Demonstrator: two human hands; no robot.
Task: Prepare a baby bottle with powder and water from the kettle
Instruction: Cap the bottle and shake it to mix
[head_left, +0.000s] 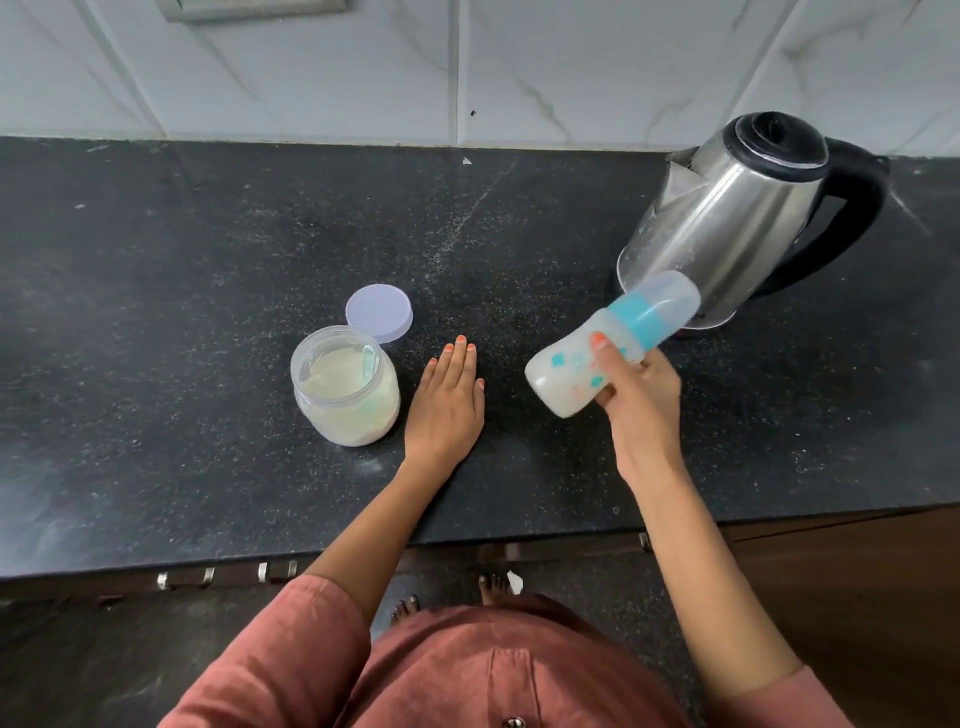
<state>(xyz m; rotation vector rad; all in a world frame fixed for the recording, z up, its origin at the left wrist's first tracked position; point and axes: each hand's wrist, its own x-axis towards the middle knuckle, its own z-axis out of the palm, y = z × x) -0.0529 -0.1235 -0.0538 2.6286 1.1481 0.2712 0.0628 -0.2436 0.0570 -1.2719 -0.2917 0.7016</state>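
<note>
My right hand (636, 397) grips a baby bottle (566, 376) around its middle and holds it tilted above the counter, cap end toward the kettle. The bottle has a teal collar, a clear cap and milky white liquid inside. My left hand (445, 402) lies flat, palm down, on the black counter (182, 270) with fingers together and nothing in it. Just left of that hand stands an open clear jar of pale powder (345, 387) with a scoop inside. A steel kettle (737, 218) with a black lid and handle stands at the right rear.
The jar's round pale lid (379, 313) lies on the counter behind the jar. A white tiled wall (467, 67) runs along the back. The counter's front edge (260, 558) is near my body, with drawer handles below it.
</note>
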